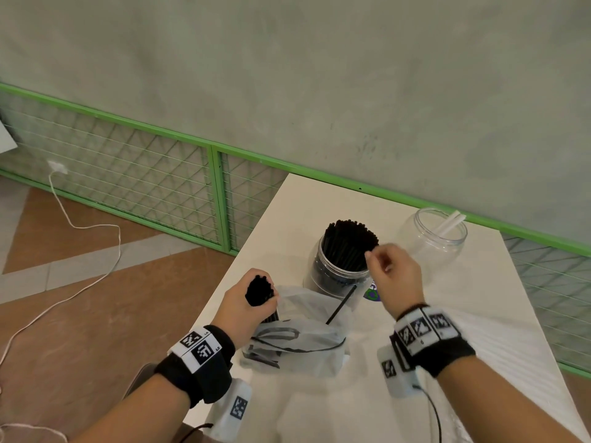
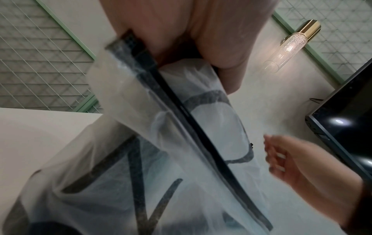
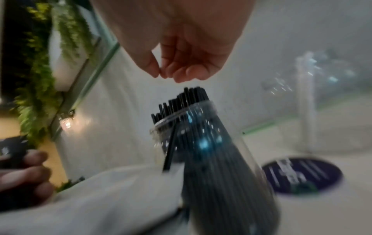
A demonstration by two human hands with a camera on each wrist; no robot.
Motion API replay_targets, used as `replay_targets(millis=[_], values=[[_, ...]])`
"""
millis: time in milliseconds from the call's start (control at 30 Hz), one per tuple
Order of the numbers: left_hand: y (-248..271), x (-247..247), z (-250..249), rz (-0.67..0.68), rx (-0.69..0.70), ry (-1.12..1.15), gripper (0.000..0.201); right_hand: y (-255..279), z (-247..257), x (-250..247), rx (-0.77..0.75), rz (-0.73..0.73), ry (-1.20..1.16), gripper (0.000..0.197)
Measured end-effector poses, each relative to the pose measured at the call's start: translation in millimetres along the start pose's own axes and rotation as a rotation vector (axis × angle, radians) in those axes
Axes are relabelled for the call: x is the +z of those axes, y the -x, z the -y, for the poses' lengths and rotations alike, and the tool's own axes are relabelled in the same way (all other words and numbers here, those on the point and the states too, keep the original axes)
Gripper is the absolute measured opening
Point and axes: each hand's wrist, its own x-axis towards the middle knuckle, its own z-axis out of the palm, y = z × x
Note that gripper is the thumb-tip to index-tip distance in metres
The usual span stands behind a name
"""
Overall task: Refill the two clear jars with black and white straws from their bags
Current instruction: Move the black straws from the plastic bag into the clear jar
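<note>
My left hand (image 1: 256, 295) grips a bundle of black straws (image 1: 259, 290) upright, its lower part still inside the translucent bag (image 1: 303, 343). In the left wrist view the fingers (image 2: 211, 47) wrap the straws (image 2: 181, 111) through the bag (image 2: 120, 159). A clear jar (image 1: 343, 260) packed with black straws stands mid-table. My right hand (image 1: 388, 270) hovers at its top right, fingers loosely curled and holding nothing (image 3: 171, 70). A single black straw (image 1: 340, 305) leans against that jar. The second clear jar (image 1: 431, 238) holds a couple of white straws (image 1: 451, 223).
The white table (image 1: 479, 314) ends close to my left hand, with a drop to the tiled floor. A round purple sticker (image 1: 372, 294) lies by the black-straw jar. A green mesh fence (image 1: 217, 193) runs behind. A white cable (image 1: 80, 225) crosses the floor.
</note>
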Motion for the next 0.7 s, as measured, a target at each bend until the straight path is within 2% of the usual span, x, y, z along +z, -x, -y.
replay_targets(millis=[100,167,267,400,500,633,700], values=[[-0.5,0.2,1.4,0.007,-0.001,0.012,0.020,39.6,-12.7,11.7,0.396,0.087,-0.106,0.018],[-0.6,1.1,1.3,0.013,-0.004,0.007,0.019,51.9,-17.3,22.5,0.530,0.215,-0.113,0.020],[0.9,2.4,-0.5,0.033,-0.012,-0.001,0.016,55.1,-11.6,34.6,0.470,0.251,-0.124,0.014],[3.1,2.0,-0.5,0.034,-0.009,-0.002,0.017,57.3,9.8,40.4,0.230,0.219,-0.127,0.012],[4.9,2.7,0.4,0.036,-0.024,-0.020,0.025,63.3,26.4,46.4,0.094,0.336,-0.168,0.006],[9.0,5.2,-0.7,0.055,-0.072,0.006,0.045,75.4,34.0,61.5,0.087,0.497,-0.305,0.011],[11.6,5.8,-0.5,0.059,-0.088,0.017,0.042,81.3,34.2,68.2,0.140,0.588,-0.373,0.033]])
